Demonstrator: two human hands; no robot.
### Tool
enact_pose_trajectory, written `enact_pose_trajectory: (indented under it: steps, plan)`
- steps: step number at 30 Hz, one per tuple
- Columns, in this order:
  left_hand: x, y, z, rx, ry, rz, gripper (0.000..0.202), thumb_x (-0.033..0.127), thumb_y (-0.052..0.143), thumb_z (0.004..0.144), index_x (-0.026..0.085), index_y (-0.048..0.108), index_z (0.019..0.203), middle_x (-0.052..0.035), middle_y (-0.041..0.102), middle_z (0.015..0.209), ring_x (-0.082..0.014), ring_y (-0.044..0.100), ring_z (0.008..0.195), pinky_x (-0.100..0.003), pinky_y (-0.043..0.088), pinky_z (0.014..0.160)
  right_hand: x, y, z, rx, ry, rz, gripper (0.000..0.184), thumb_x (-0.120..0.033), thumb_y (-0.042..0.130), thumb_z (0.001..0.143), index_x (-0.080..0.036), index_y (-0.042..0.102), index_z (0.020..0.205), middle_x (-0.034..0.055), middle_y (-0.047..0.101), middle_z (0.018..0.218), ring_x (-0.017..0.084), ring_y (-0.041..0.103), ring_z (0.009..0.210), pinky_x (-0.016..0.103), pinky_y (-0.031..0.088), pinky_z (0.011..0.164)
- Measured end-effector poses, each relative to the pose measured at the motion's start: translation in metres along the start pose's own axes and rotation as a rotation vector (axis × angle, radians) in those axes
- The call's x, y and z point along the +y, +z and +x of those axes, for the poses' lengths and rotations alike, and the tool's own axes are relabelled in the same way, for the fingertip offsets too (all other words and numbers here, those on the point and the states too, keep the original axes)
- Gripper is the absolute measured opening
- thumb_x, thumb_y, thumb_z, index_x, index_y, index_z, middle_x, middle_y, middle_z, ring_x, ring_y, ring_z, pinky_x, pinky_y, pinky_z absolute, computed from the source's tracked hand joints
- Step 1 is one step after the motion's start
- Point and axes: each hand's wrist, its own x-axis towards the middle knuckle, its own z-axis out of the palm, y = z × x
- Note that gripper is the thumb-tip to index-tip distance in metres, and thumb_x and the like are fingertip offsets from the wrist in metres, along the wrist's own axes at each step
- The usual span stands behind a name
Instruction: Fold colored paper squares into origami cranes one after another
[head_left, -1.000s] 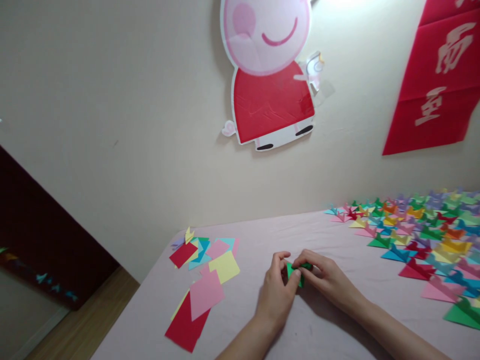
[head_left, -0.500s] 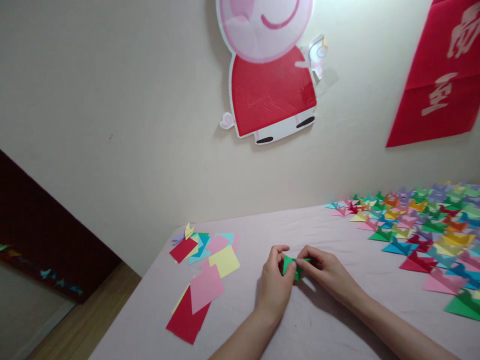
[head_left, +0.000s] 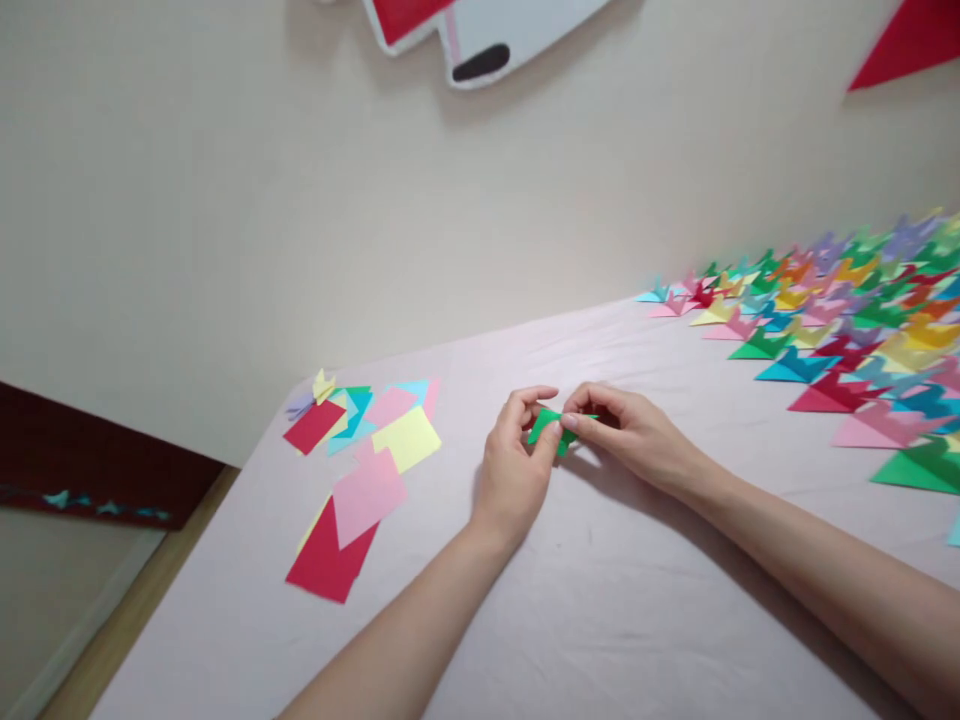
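Pink tablecloth (head_left: 600, 600); left hand (head_left: 514, 470) and right hand (head_left: 637, 440) clamp fingers on green paper (head_left: 544, 425), long axis left-right.

The folded paper (head_left: 546, 428) at the middle of the pale pink tablecloth (head_left: 600, 620) is green. At its left end the loose sheets (head_left: 367, 495) are red, pink, yellow and turquoise. At its right end the folded figures (head_left: 796, 366) mix red, blue, green, yellow and orange.

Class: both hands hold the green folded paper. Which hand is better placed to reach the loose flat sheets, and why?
Left, probably. The left hand sits nearer the flat sheets, which lie on its side of the green folded paper; the right hand would have to cross over it.
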Motion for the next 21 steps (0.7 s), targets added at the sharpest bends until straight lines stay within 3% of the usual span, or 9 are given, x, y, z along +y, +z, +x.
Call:
enact_pose_trajectory:
  steps: [6, 11, 17, 21]
  plan:
    - [-0.0022, 0.0006, 0.0026, 0.016, -0.087, -0.034, 0.023, 0.024, 0.060, 0.088, 0.022, 0.058, 0.111, -0.0032, 0.065, 0.096, -0.0167, 0.062, 0.086, -0.024, 0.051, 0.073, 0.0029, -0.0030, 0.0002, -0.017, 0.090, 0.167, 0.042, -0.060, 0.063, 0.080, -0.019, 0.059, 0.073, 0.0018, 0.065, 0.070, 0.017, 0.059, 0.068, 0.029, 0.047, 0.065]
    - [-0.0045, -0.0044, 0.0053, 0.006, -0.130, -0.076, 0.024, 0.026, 0.061, 0.088, 0.022, 0.055, 0.112, 0.0013, 0.064, 0.083, -0.0140, 0.062, 0.074, -0.024, 0.049, 0.070, 0.0060, -0.0030, 0.0015, 0.009, 0.094, 0.147, 0.043, -0.062, 0.062, 0.080, -0.019, 0.061, 0.073, 0.0012, 0.064, 0.069, 0.017, 0.058, 0.068, 0.031, 0.046, 0.066]
    - [-0.0012, -0.0060, 0.0047, 0.055, -0.124, -0.084, 0.021, 0.029, 0.058, 0.088, 0.021, 0.055, 0.107, 0.0019, 0.061, 0.079, -0.0138, 0.059, 0.074, -0.023, 0.045, 0.069, 0.0095, -0.0022, -0.0004, 0.028, 0.025, 0.095, 0.030, -0.047, 0.054, 0.089, -0.019, 0.063, 0.083, 0.0009, 0.062, 0.075, 0.017, 0.056, 0.071, 0.028, 0.045, 0.065]
    - [-0.0002, -0.0063, 0.0069, 0.092, -0.133, -0.169, 0.023, 0.030, 0.057, 0.088, 0.020, 0.052, 0.108, 0.0040, 0.056, 0.071, -0.0126, 0.054, 0.068, -0.021, 0.042, 0.064, 0.0067, -0.0018, -0.0013, 0.076, -0.187, 0.000, 0.022, -0.029, 0.048, 0.089, -0.023, 0.063, 0.103, 0.0054, 0.063, 0.097, 0.021, 0.058, 0.090, 0.033, 0.048, 0.079]
